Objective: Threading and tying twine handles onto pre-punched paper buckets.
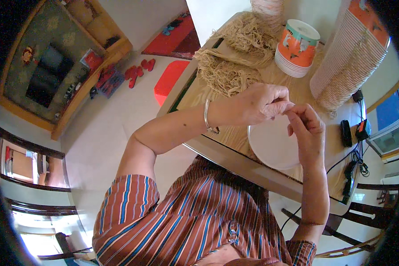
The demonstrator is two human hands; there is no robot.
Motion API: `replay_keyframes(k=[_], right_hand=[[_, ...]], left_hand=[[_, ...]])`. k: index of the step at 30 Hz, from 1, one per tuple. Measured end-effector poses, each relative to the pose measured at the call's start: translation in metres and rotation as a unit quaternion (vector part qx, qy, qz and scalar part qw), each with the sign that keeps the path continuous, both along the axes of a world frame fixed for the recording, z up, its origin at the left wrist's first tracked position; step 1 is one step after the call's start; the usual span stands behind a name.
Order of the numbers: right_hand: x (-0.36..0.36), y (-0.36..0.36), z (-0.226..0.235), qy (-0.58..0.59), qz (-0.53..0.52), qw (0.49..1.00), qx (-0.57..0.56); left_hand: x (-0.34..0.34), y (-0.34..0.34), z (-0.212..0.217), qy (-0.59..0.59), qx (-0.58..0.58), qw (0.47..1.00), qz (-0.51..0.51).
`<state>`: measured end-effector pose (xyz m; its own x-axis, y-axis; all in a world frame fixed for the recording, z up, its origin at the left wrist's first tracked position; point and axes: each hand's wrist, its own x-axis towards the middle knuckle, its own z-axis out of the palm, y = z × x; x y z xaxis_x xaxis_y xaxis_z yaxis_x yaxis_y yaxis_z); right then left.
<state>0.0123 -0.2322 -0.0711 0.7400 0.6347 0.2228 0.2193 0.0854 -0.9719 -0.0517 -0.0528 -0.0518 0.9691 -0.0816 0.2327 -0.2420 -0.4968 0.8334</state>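
Wooden surface (235,137) seen from the head camera, with a white round plate (270,146) near its edge. Just above the plate, left hand (264,104) and right hand (308,131) meeting fingertip to fingertip. Both grips narrow, pinched on something too small to tell. Behind the hands, loose piles of tan string (228,71). Further back, a short stack of orange paper cups (297,46) and a tall leaning stack (350,53).
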Motion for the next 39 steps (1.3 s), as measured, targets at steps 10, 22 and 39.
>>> replay_keyframes(k=[10,22,39], right_hand=[[-0.009,0.004,-0.004,-0.211,-0.111,0.970,-0.051],[-0.018,0.002,0.007,-0.381,-0.115,0.911,-0.109],[-0.027,-0.024,0.008,-0.173,-0.073,0.971,-0.144]], left_hand=[[0.004,0.016,-0.004,0.058,-0.074,0.993,-0.071],[-0.005,0.018,0.006,0.081,-0.141,0.983,-0.084],[-0.014,0.000,0.013,0.063,-0.024,0.995,-0.071]])
